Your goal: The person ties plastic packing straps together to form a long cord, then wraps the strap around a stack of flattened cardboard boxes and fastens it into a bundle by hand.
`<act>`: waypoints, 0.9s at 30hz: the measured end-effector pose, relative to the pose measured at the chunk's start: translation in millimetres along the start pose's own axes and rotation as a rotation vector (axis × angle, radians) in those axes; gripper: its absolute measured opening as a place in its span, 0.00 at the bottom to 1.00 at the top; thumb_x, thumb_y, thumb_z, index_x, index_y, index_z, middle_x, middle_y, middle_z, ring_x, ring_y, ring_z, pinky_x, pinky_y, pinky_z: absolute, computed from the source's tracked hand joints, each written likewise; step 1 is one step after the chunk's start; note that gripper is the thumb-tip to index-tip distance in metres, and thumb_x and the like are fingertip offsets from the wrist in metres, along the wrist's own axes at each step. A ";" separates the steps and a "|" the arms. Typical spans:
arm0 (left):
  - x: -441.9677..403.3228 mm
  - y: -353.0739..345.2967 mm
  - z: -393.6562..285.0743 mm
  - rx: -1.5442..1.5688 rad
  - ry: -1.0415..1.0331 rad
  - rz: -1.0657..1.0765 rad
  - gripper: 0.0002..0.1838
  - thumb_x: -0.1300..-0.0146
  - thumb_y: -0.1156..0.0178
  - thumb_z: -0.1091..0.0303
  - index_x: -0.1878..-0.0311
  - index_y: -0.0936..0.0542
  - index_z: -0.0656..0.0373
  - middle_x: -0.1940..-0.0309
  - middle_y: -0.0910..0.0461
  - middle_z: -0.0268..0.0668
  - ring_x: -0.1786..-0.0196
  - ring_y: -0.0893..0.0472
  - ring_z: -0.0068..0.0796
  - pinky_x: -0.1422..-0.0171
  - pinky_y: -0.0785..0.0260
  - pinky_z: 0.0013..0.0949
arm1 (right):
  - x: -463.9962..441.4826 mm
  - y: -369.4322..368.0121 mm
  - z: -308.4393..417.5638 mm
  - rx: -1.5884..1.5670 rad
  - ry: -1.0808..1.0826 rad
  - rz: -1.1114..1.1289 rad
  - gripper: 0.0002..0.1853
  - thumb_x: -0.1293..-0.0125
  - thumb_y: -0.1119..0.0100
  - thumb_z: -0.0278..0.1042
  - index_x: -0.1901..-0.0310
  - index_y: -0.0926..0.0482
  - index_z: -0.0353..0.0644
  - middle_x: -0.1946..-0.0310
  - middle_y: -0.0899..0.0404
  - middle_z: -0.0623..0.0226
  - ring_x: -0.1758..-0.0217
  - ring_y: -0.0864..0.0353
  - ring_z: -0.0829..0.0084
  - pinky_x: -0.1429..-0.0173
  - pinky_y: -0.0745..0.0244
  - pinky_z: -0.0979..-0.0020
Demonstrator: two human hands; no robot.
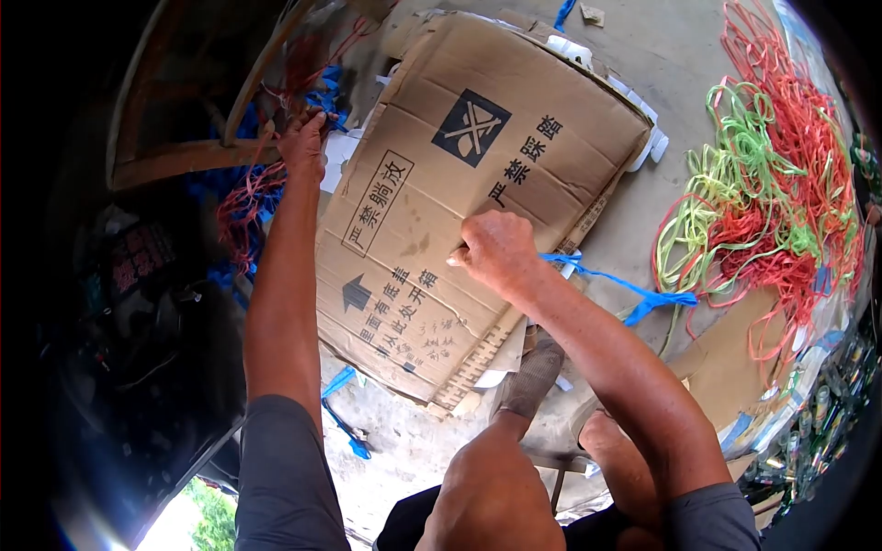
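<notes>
A stack of flattened brown cardboard (432, 202), its top sheet printed with black characters, lies on the floor before my knees. My right hand (496, 250) is a closed fist resting on the top sheet, with nothing showing in it. By that wrist, a blue strap (634, 292) comes out from the stack's right edge and ends in a bunched part on the floor. My left hand (303, 145) reaches past the stack's upper left side, into a tangle of red strings (248, 216) and blue straps (326, 96). Its fingers are closed; what they grip is hard to make out.
At the left stands a wooden frame (175, 163). A large heap of red and green strapping (763, 174) lies at the right, above a loose cardboard piece (735, 354). Glass bottles (818, 422) are piled at the lower right. Another blue strap (349, 432) lies below the stack.
</notes>
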State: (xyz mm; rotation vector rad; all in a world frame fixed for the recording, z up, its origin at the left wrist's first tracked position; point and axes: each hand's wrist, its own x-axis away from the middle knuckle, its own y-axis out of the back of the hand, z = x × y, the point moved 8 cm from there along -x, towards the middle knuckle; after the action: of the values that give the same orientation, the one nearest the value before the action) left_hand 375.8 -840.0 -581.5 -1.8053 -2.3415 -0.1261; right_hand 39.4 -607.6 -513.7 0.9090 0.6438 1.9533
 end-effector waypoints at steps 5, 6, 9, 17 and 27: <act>2.2 -24.3 -17.7 0.071 0.077 0.063 0.08 0.27 0.40 0.79 0.48 0.17 0.63 0.63 0.16 0.39 0.62 0.14 0.33 0.46 0.15 0.38 | 0.9 -1.3 0.0 0.020 0.000 -0.018 0.18 0.41 0.21 0.50 0.64 0.11 0.42 0.68 0.11 0.56 0.60 0.08 0.55 0.58 0.14 0.57; 4.6 -32.1 -22.8 0.105 0.099 0.061 0.08 0.26 0.40 0.79 0.48 0.18 0.62 0.65 0.17 0.38 0.64 0.16 0.32 0.47 0.15 0.39 | 0.4 -1.7 -0.8 0.021 0.005 -0.027 0.18 0.42 0.21 0.51 0.64 0.11 0.42 0.69 0.11 0.56 0.60 0.08 0.55 0.58 0.14 0.57; 15.5 -45.0 -33.5 0.129 0.144 0.053 0.08 0.25 0.41 0.77 0.47 0.19 0.60 0.70 0.23 0.34 0.70 0.21 0.27 0.52 0.17 0.39 | 2.5 -2.3 -0.7 0.022 0.011 -0.048 0.19 0.42 0.21 0.51 0.64 0.11 0.42 0.69 0.11 0.56 0.60 0.08 0.55 0.58 0.14 0.57; 50.9 -38.3 -58.0 0.139 0.163 0.023 0.08 0.22 0.43 0.73 0.44 0.20 0.59 0.73 0.32 0.29 0.73 0.30 0.22 0.60 0.25 0.35 | 3.8 -1.4 -1.8 0.033 -0.010 -0.075 0.19 0.43 0.20 0.53 0.66 0.11 0.44 0.68 0.11 0.57 0.61 0.08 0.56 0.59 0.14 0.58; 97.8 -53.8 -75.5 -0.214 -0.064 0.142 0.10 0.20 0.43 0.65 0.46 0.17 0.58 0.67 0.22 0.26 0.68 0.27 0.18 0.58 0.26 0.32 | 7.0 -5.5 -5.7 0.009 -0.024 -0.091 0.19 0.44 0.21 0.53 0.65 0.10 0.44 0.68 0.11 0.58 0.61 0.08 0.56 0.60 0.15 0.59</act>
State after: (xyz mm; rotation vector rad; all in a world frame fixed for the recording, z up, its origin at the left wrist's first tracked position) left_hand 306.9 -774.3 -486.1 -2.0969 -2.3090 -0.3141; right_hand 35.0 -599.4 -518.7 0.8926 0.6696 1.8578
